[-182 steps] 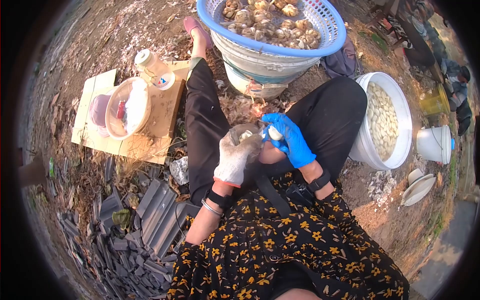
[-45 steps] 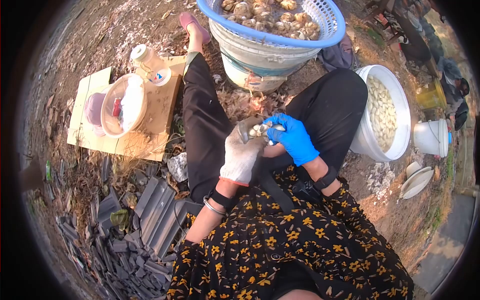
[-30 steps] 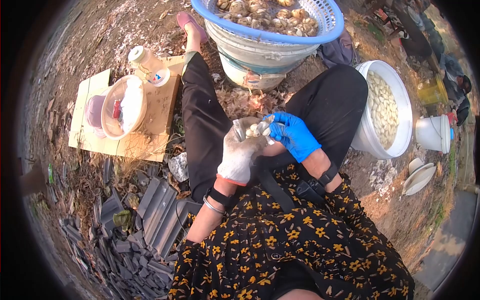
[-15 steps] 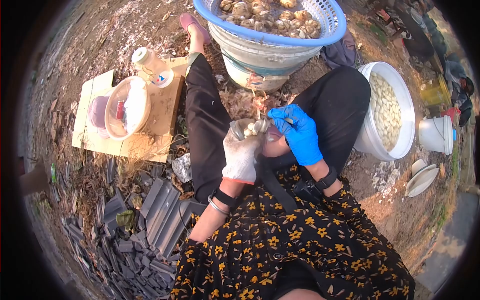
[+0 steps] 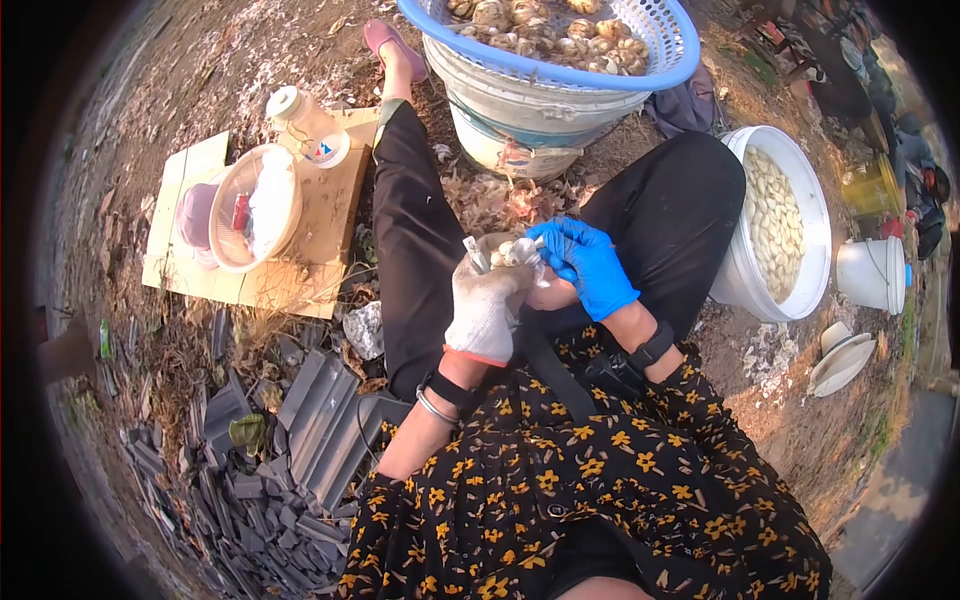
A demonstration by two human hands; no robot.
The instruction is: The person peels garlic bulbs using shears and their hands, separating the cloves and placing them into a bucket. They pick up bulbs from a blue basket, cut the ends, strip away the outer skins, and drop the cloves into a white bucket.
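Observation:
My left hand [image 5: 484,312], in a white glove with an orange cuff, is closed around several pale garlic cloves [image 5: 506,255] showing at its fingertips. Against it works my right hand [image 5: 592,268] in a blue glove, its thumb and fingers pinched together beside the cloves. What sits in that pinch is too small and partly covered to make out. A whitish flake hangs between the two hands. Beyond them, a blue colander [image 5: 676,62] of whole garlic bulbs [image 5: 575,42] rests on a tall white bucket [image 5: 515,108]. Dry skins [image 5: 505,205] lie on the ground below it.
To the right stands a white bucket [image 5: 728,262] of peeled cloves [image 5: 775,225], with a smaller pail [image 5: 868,272] and a pale hat [image 5: 842,362] farther out. At left, cardboard [image 5: 325,225] carries a basket [image 5: 222,240] and a plastic jar [image 5: 318,140]. Broken tiles [image 5: 320,430] lie nearer.
My right hand has come slightly lower and closer to my left hand's fingertips. The cloves in the left hand are now more covered. The view has shifted a little.

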